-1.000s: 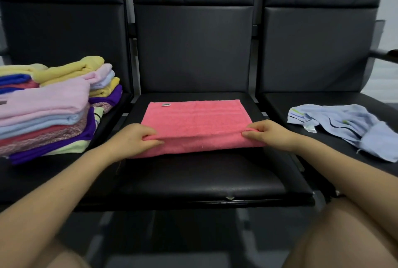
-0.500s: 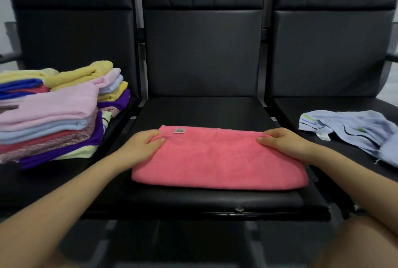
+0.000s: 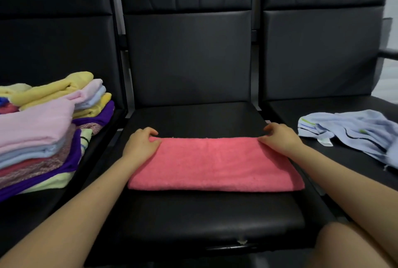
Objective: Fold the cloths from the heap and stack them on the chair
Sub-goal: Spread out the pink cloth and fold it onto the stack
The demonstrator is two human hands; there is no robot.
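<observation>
A pink cloth lies folded into a long flat band across the middle black chair seat. My left hand grips its far left corner with curled fingers. At the far right corner my right hand holds the cloth the same way. On the left chair stands a stack of folded cloths in yellow, pink, light blue and purple. A crumpled light blue cloth lies on the right chair seat.
Three black chairs stand side by side with tall backrests. An armrest juts out at the far right. My bare knee shows at the bottom right, in front of the chairs.
The far half of the pink cloth was pulled toward me, leaving a narrower folded band. The small label on its far edge is no longer visible. Both hands stayed at the corners.
</observation>
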